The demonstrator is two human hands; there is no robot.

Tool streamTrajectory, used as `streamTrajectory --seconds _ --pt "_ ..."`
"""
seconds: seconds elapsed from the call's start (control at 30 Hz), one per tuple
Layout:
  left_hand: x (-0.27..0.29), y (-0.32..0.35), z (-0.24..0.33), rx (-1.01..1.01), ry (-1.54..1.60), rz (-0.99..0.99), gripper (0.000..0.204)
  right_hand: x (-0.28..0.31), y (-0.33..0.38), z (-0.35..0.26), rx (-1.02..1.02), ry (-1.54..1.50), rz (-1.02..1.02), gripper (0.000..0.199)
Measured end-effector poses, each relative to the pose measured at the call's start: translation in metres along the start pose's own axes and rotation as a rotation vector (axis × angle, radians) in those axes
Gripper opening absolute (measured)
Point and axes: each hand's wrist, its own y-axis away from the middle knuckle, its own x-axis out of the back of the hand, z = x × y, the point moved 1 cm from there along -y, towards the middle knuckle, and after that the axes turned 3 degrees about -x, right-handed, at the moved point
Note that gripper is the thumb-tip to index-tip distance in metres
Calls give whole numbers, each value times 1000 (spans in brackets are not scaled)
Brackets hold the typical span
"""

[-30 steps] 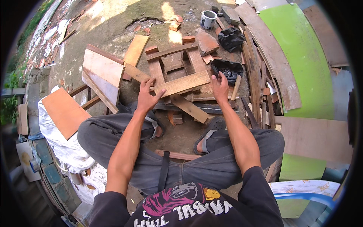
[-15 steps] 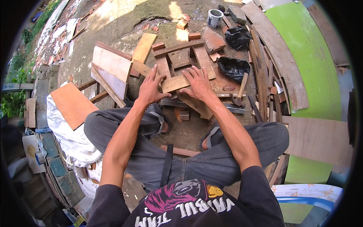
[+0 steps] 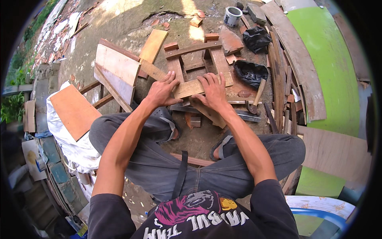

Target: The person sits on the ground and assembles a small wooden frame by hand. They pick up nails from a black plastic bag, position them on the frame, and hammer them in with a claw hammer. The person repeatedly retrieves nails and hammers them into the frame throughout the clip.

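A short, light-brown wooden slat [image 3: 188,90] lies crosswise over the near end of a small wooden frame [image 3: 219,59]. My left hand [image 3: 162,91] grips the slat's left end, fingers over the top and thumb at the near edge. Nearer its middle, my right hand [image 3: 213,91] holds the slat the same way, fingers bent over it and thumb along the near side. The frame's two side rails are joined at the far end by a crosspiece [image 3: 193,49]. Part of the near joint is hidden by my hands.
To the right are a claw hammer [image 3: 258,95], a black plastic bag of nails [image 3: 251,73], and a paint can [image 3: 232,16]. Long planks [image 3: 276,75] line that side. Leftward stand a pale board [image 3: 115,61] and an orange-brown panel [image 3: 75,111]. Bricks [image 3: 230,41] lie around the frame.
My left hand's spread fingers have come together and closed on the slat's left end. My right hand stays on the slat. The view has shifted slightly.
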Motion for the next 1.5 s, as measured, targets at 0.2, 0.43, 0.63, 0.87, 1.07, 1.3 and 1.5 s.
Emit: streamTrajectory --seconds 0.2,0.43,0.63,0.87,1.07,1.3,1.5 --pt "-3 3 0 0 26 61 75 2 -1 -1 16 28 1 72" --pt "-4 5 3 29 11 45 75 1 0 -3 30 65 -22 74" --pt "0 5 10 92 43 -3 80 -4 0 -2 26 140 -62 76" --pt "10 16 -13 52 262 -72 78 -7 1 0 -23 107 -161 83" --pt "-26 27 -26 670 806 186 42 -4 -6 -9 -90 68 -252 82" --pt "-12 13 10 888 1216 86 31 -2 0 -5 -69 74 -150 79" --pt "-17 16 14 855 1152 55 22 0 0 -13 -82 105 -133 78"
